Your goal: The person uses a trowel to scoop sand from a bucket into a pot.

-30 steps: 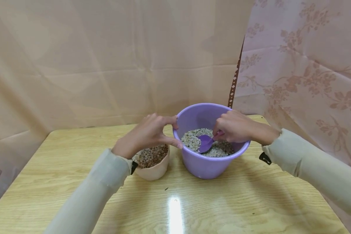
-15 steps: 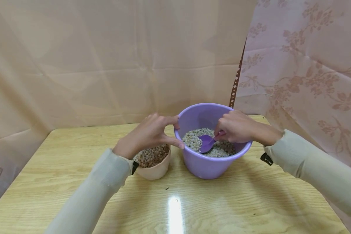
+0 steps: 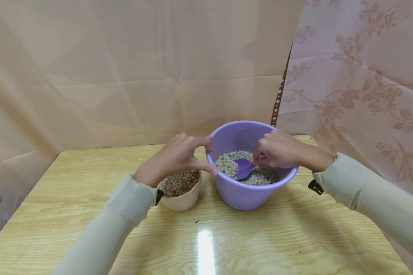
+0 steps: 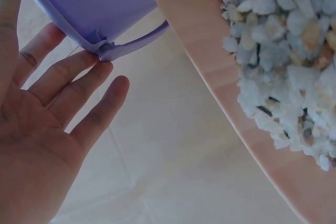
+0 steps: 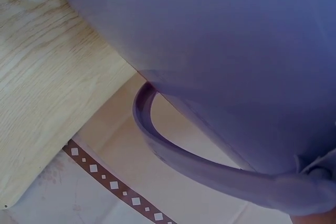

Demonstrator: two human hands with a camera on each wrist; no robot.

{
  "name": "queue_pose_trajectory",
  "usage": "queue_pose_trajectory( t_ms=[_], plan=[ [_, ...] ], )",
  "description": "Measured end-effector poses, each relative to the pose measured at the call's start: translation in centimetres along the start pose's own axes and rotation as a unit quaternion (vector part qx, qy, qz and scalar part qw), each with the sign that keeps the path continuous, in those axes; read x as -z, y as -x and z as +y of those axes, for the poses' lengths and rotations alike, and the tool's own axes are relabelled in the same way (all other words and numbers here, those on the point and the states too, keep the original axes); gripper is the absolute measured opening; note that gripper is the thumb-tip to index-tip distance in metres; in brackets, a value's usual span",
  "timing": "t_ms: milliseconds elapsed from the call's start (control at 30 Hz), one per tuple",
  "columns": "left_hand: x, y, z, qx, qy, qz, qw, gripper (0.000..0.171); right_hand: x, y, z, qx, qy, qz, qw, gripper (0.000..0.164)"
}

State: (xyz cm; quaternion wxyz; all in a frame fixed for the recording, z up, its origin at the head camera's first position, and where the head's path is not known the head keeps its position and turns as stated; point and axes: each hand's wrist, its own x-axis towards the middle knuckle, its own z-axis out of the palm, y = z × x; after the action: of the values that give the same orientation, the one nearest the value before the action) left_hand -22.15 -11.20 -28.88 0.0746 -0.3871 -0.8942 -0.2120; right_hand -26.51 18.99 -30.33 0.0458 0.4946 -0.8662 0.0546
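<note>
A purple bucket (image 3: 247, 198) of small pale gravel (image 3: 232, 156) stands on the table. Inside it, my right hand (image 3: 278, 149) grips the handle of a purple spoon (image 3: 243, 169), whose bowl rests in the gravel. My left hand (image 3: 175, 156) touches the bucket's left rim with thumb and forefinger spread. In the left wrist view, the fairly straight fingers (image 4: 73, 85) of that hand meet the bucket's outer wall by the handle joint. Below the left hand sits a peach-coloured pot (image 3: 182, 200) holding brown and whitish gravel (image 3: 181, 183). The right wrist view hides the right hand's grip.
The bucket's carrying handle (image 5: 194, 163) hangs down on its far side. A wooden table (image 3: 89, 191) runs beneath, its back edge near a beige cloth (image 3: 124, 76). A floral cloth (image 3: 365, 76) hangs at right. A small dark speck (image 3: 197, 221) lies in front of the pot.
The whole head view shifts slightly to the right. Both hands, the spoon and the bucket otherwise keep their places relative to each other.
</note>
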Motion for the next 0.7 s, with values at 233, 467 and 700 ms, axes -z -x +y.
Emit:
queue_pose_trajectory(
  t_ms=[233,467,700],
  plan=[
    [0.04,-0.01,0.09,0.005,-0.003,-0.005,1.0,0.051,0.14,0.04,-0.03,0.006,0.003,0.0,1.0,0.006],
    [-0.02,-0.03,0.13,0.004,-0.005,-0.004,1.0,0.051,0.22,0.05,-0.06,0.013,0.003,0.001,1.0,0.004],
    [-0.04,-0.06,0.14,0.007,0.0,-0.007,1.0,0.05,0.12,-0.22,-0.04,0.008,-0.005,-0.002,1.0,0.003]
  ],
)
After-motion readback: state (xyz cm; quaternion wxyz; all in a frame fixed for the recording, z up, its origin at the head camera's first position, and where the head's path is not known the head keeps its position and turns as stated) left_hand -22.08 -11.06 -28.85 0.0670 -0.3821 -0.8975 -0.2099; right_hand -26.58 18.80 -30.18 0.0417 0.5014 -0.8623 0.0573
